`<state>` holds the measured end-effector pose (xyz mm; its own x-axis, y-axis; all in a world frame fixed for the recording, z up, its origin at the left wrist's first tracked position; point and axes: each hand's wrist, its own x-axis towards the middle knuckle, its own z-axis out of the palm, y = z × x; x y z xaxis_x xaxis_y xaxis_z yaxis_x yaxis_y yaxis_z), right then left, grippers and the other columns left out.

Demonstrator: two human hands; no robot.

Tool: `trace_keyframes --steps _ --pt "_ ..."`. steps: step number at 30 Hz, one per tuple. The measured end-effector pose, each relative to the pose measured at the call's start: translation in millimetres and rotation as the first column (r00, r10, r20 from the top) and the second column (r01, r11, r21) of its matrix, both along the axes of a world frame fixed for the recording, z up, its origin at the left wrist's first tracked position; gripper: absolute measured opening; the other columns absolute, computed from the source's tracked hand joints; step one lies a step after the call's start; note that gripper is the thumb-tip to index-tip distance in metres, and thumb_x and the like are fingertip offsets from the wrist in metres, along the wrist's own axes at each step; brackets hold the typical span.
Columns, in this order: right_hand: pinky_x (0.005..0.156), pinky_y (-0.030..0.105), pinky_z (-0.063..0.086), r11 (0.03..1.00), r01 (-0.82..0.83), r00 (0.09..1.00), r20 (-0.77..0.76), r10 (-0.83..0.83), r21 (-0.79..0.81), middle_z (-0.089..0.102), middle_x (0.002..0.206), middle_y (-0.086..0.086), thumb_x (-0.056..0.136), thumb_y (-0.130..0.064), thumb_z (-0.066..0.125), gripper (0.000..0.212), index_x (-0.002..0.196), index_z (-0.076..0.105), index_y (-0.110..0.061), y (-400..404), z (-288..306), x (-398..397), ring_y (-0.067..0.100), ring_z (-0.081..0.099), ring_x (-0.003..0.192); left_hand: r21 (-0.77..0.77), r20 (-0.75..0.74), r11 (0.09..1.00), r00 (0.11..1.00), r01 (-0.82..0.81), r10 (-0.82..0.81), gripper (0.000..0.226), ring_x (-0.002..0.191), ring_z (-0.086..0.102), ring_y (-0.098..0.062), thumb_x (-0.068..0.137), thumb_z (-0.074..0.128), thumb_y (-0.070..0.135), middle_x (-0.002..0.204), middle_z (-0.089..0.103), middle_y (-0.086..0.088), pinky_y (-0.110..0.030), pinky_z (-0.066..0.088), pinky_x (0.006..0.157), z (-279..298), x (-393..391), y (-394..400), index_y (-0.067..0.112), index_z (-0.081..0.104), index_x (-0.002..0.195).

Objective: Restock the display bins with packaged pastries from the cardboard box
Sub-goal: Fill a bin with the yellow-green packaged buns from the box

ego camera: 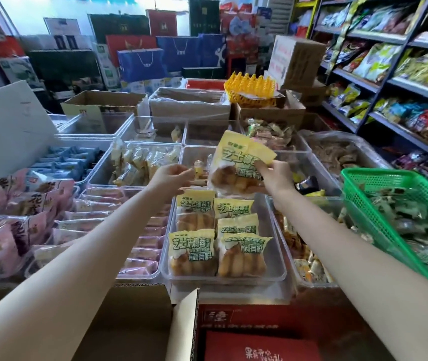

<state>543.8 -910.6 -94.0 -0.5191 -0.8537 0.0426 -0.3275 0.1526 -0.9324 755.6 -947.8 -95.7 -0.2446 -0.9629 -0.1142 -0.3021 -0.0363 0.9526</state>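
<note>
Yellow-and-clear plastic pastry packet with green lettering (239, 162): held in the air above the far end of the clear rectangular plastic display bin (278, 259), tilted, label facing the viewer. The right hand (275, 175) pinches it at the right edge of its yellow upper part, fingers curled onto the wrapper. The left hand (170, 175) hovers just to the left of the packet, apart from it, fingers loosely curled and holding nothing.

The bin below holds five matching yellow-labelled pastry packets (192, 252) lying flat and overlapping, in two columns; the bin's right-hand strip of floor is bare.

The open brown cardboard box (134, 308) sits at the near edge, below both forearms, its flap raised. Its contents cannot be made out.

To the left, another clear bin carries pink-wrapped packets (140, 246). To the right, a green perforated plastic basket (400, 201) holds small wrapped items. Further back, a yellow plastic egg tray (250, 87) rests on a cardboard carton. Dark metal shelving with bagged snacks (400, 61) lines the right wall.
</note>
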Motion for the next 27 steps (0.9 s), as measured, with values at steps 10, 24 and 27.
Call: trace_keyframes --steps 10,24,27 --pt "0.072 0.044 0.058 0.985 0.129 0.962 0.256 -0.096 -0.115 0.061 0.092 0.007 0.094 -0.017 0.054 0.024 0.111 0.062 -0.002 -61.3 -44.1 12.0 0.028 0.066 0.087 -0.237 0.612 0.965 0.788 0.109 0.061 0.053 0.127 0.042 -0.028 0.087 0.048 -0.001 0.139 0.045 -0.012 -0.036 0.035 0.104 -105.4 -13.4 -86.9 0.008 0.036 0.138" --pt "0.078 0.052 0.055 0.99 0.121 0.979 0.174 -0.107 -0.073 0.063 0.083 -0.006 0.092 -0.025 0.056 0.012 0.096 0.065 -0.018 -106.5 -84.1 30.3 0.032 0.066 0.088 -0.562 0.801 0.614 0.551 0.555 0.236 0.022 0.076 0.065 -0.012 0.066 0.076 0.006 0.08 0.067 0.007 -0.028 0.038 0.079 -140.9 -5.3 -92.9 0.021 0.065 0.078" --pt "0.062 0.024 0.056 0.998 0.058 0.991 0.12 -0.056 -0.015 0.054 0.071 -0.006 0.095 -0.026 0.053 0.021 0.077 0.059 -0.016 -113.0 -78.2 34.2 0.022 0.063 0.073 -0.453 0.814 0.708 0.576 0.542 0.08 0.03 0.108 0.055 -0.019 0.085 0.051 0.005 0.114 0.057 0.004 -0.031 0.029 0.095 -147.6 4.0 -85.3 0.019 0.054 0.112"
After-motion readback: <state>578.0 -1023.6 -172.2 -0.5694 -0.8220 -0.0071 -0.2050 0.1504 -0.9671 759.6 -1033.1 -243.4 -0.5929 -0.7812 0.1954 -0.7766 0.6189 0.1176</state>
